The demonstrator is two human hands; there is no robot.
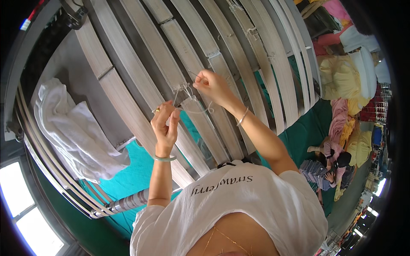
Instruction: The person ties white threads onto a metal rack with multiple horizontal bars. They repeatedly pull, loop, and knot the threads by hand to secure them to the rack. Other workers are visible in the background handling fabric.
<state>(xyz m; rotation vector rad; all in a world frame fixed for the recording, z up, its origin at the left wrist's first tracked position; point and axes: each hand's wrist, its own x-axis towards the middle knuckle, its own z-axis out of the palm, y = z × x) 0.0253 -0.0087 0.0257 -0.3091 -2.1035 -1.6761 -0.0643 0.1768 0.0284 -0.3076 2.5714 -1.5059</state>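
Note:
Several long pale fabric belts run side by side before me. At the middle, one belt's upper end (pixel 174 75) stands apart from its lower end (pixel 197 113), and loose white cords (pixel 184 89) hang between them. My left hand (pixel 165 123), with a ring and a bangle, pinches a white cord at the left of this gap. On the gap's upper right, my right hand (pixel 213 86) pinches a thin needle-like tool (pixel 193 74) between thumb and fingers. A thin cord (pixel 198 112) loops below, between the two hands.
White towelling cloth (pixel 70 128) lies on the grey panel at left. A metal roller (pixel 128 202) with narrow bands is at lower left. Teal cloth (pixel 128 176) shows beneath the belts. Yellow fabric piles (pixel 339 76) stand at right, and another person (pixel 339 160) handles garments at lower right.

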